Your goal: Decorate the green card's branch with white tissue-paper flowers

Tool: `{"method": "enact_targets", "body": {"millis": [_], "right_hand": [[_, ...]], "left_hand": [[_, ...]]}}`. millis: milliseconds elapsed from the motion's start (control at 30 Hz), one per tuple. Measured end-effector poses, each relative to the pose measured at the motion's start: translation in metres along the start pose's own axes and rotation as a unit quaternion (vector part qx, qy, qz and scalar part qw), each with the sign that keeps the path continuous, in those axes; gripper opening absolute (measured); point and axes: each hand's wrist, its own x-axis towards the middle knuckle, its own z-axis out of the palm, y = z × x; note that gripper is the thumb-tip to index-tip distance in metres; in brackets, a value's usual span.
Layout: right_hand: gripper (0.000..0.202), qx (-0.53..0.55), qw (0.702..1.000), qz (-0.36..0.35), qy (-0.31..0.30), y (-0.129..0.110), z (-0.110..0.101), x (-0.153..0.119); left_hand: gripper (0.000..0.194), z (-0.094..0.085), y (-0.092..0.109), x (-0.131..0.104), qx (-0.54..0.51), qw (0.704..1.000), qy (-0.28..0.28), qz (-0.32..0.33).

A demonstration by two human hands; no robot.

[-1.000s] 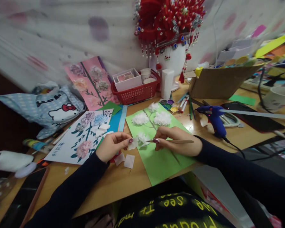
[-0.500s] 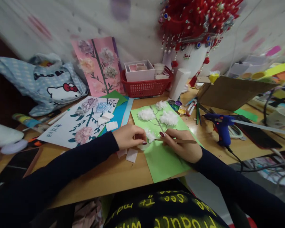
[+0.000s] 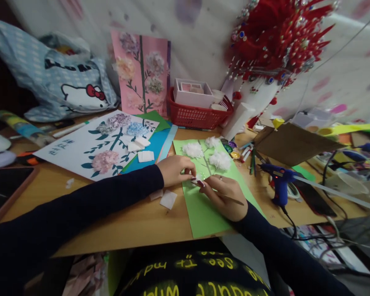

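Note:
My left hand (image 3: 176, 169) is closed, thumb and fingertips pinched on a small bit of white tissue paper over the light green sheet (image 3: 203, 218). Fingers wrapped, my right hand (image 3: 230, 199) grips a thin brown stick-like tool (image 3: 235, 200), whose tip meets the left fingertips. Whether it is tweezers or a plain stick I cannot tell. Fluffy white paper flowers (image 3: 220, 160) sit on the upper part of the green sheet along a drawn grey stem. Loose white paper squares (image 3: 168, 199) lie left of the sheet, below my left wrist.
A white flower picture (image 3: 64, 160) lies to the left, with stacked paper squares (image 3: 146, 156) beside it. Behind stand a pink flower picture (image 3: 132, 86) and a red basket (image 3: 197, 117). On the right are a blue glue gun (image 3: 279, 181), its cord and a cardboard piece (image 3: 296, 142).
The view has shifted and tilted. My hands have drawn closer together, and the tool's tip has come to the left fingertips, its back end now slanting down toward me.

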Motion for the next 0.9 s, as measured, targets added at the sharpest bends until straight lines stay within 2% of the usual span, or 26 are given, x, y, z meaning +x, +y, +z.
{"method": "enact_targets", "body": {"millis": [100,233,300,600,900], "right_hand": [[0.029,-0.024,0.999,-0.026,-0.008,0.002,0.005,0.001],[0.023,-0.037,0.997,-0.067,-0.019,0.006,0.011,-0.002],[0.019,-0.043,0.995,-0.084,-0.03,0.006,0.012,-0.004],[0.015,-0.113,0.983,-0.137,-0.04,-0.004,0.007,-0.002],[0.019,-0.122,0.981,-0.141,-0.057,-0.001,0.013,-0.001]], "left_hand": [[0.019,-0.004,-0.004,-0.003,0.011,1.0,0.008,0.002],[0.076,-0.005,-0.011,-0.011,0.069,0.997,-0.001,-0.023],[0.094,-0.002,-0.014,-0.014,0.088,0.995,-0.01,-0.046],[0.093,0.005,-0.008,-0.014,0.096,0.987,-0.048,-0.119],[0.089,0.005,-0.008,-0.015,0.107,0.988,-0.043,-0.107]]}}
